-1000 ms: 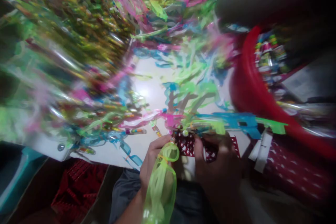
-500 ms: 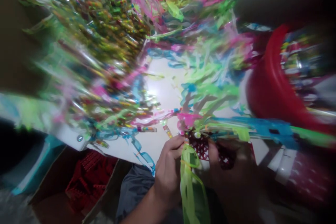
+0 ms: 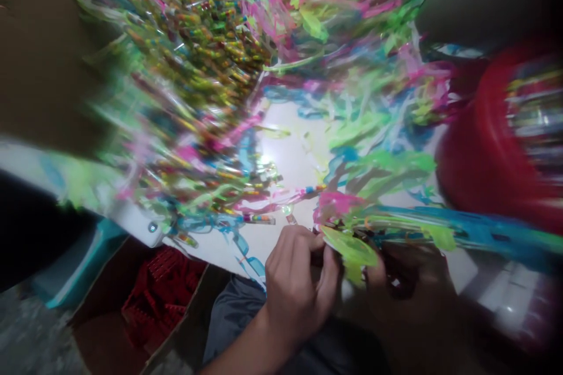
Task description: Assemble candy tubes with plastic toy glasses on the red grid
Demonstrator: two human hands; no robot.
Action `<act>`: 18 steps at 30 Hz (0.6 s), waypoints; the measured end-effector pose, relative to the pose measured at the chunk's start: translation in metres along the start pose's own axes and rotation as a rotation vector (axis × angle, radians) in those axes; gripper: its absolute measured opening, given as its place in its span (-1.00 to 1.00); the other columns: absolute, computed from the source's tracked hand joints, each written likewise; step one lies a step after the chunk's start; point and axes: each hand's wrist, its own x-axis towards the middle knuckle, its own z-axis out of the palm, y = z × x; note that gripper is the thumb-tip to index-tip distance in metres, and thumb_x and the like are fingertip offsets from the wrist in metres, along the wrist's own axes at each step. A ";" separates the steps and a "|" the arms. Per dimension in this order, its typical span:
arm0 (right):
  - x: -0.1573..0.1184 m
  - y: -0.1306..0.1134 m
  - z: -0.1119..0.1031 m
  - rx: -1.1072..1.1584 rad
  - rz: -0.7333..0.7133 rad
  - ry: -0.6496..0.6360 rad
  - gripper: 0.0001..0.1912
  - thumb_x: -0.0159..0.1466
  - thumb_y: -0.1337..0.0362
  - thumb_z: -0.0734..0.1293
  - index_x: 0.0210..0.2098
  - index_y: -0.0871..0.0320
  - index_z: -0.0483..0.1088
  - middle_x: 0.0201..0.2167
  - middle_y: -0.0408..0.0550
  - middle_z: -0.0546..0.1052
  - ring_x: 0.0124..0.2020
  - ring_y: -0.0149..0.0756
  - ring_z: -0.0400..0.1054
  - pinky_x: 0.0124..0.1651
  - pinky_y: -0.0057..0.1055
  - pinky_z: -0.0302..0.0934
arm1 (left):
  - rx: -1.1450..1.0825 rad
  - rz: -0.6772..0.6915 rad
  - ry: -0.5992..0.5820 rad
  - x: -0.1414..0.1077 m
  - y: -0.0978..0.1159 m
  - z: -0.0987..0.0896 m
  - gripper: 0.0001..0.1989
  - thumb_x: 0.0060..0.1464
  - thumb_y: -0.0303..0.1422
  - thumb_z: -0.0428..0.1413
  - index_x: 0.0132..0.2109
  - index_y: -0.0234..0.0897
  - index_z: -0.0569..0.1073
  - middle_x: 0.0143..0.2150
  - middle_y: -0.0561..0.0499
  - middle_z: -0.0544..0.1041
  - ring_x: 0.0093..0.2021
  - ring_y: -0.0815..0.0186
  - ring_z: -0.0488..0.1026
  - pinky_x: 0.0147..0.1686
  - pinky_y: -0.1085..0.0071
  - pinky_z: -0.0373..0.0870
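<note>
Where the yellow-green plastic piece (image 3: 352, 249) is: between the two hands, raised near the front edge of the white table (image 3: 292, 140).
Left hand (image 3: 294, 275): narrow, thumb and fingers pinched on the piece's left end.
Right hand (image 3: 416, 269): in shadow, curled about the dark red openwork piece (image 3: 398, 278); firmness of grip cannot be told.
Plastic handling: judged light, thin, smooth and somewhat springy; it would probably bend or slip under a hard squeeze.
Holding point: judged best at the narrow end, by fingertips, sparing the broad, flimsy part.
Openwork handling: judged light but stiffer, best held by its rim.
Surroundings: blue plastic strip (image 3: 479, 227) beyond the right hand; red bucket (image 3: 464, 155) at right.
</note>
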 end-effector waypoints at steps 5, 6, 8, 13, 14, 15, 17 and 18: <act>0.003 -0.005 0.001 -0.078 0.000 0.055 -0.57 0.34 -0.15 0.35 -0.24 0.12 0.45 -0.30 0.07 0.58 -0.27 0.01 0.50 -0.22 -0.15 0.33 | 0.089 0.006 -0.012 0.005 0.004 0.009 -0.87 0.24 -0.58 0.14 -0.22 -0.29 0.36 -0.40 -0.03 0.43 -0.35 0.24 0.41 -0.38 0.35 0.38; 0.005 -0.006 0.000 -0.075 0.001 0.061 -0.56 0.34 -0.16 0.35 -0.23 0.11 0.45 -0.30 0.06 0.58 -0.28 -0.01 0.51 -0.25 -0.17 0.33 | 0.084 -0.001 -0.021 0.006 0.004 0.008 -0.87 0.25 -0.58 0.13 -0.22 -0.29 0.35 -0.40 -0.02 0.42 -0.35 0.24 0.40 -0.37 0.35 0.38; 0.008 -0.010 -0.003 -0.069 -0.041 0.049 -0.58 0.37 -0.15 0.34 -0.21 0.10 0.46 -0.30 0.04 0.57 -0.30 -0.05 0.51 -0.25 -0.19 0.34 | 0.054 -0.013 -0.072 0.005 0.004 0.001 -0.90 0.28 -0.58 0.10 -0.16 -0.31 0.39 -0.33 -0.05 0.47 -0.28 0.23 0.44 -0.29 0.34 0.41; -0.002 -0.012 -0.018 -0.009 -0.283 0.072 -0.77 0.42 0.08 0.33 -0.15 0.11 0.44 -0.18 0.06 0.53 -0.16 -0.09 0.49 -0.12 -0.22 0.36 | 0.047 -0.062 -0.128 0.002 -0.013 -0.036 -0.77 0.32 -0.52 0.14 0.08 -0.27 0.42 -0.21 -0.02 0.53 -0.20 0.28 0.47 -0.16 0.37 0.42; -0.010 -0.013 -0.018 0.006 -0.340 0.058 -0.83 0.43 0.14 0.32 -0.16 0.10 0.42 -0.20 0.04 0.53 -0.18 -0.13 0.48 -0.15 -0.27 0.36 | 0.100 -0.076 -0.157 0.003 -0.019 -0.042 -0.77 0.33 -0.50 0.13 0.10 -0.25 0.41 -0.21 0.00 0.53 -0.21 0.28 0.47 -0.17 0.36 0.41; -0.019 -0.015 -0.016 0.022 -0.406 0.016 -0.89 0.43 0.19 0.31 -0.17 0.09 0.40 -0.24 -0.01 0.52 -0.23 -0.19 0.48 -0.20 -0.33 0.35 | 0.157 -0.085 -0.204 0.005 -0.025 -0.046 -0.76 0.35 -0.47 0.11 0.12 -0.23 0.40 -0.19 0.00 0.53 -0.21 0.27 0.48 -0.17 0.35 0.41; -0.040 -0.021 -0.007 0.052 -0.498 -0.178 -0.93 0.46 0.27 0.25 -0.15 0.07 0.38 -0.33 -0.09 0.52 -0.33 -0.28 0.46 -0.28 -0.41 0.33 | 0.250 -0.092 -0.331 0.009 -0.036 -0.050 -0.74 0.40 -0.41 0.07 0.18 -0.20 0.37 -0.11 -0.03 0.56 -0.15 0.22 0.51 -0.13 0.30 0.44; -0.050 -0.026 0.000 0.063 -0.564 -0.286 -0.89 0.48 0.28 0.22 -0.10 0.09 0.38 -0.32 -0.09 0.53 -0.33 -0.27 0.47 -0.26 -0.40 0.35 | 0.276 -0.088 -0.388 0.012 -0.041 -0.049 -0.72 0.41 -0.38 0.04 0.21 -0.19 0.35 -0.08 -0.05 0.57 -0.12 0.19 0.53 -0.12 0.28 0.45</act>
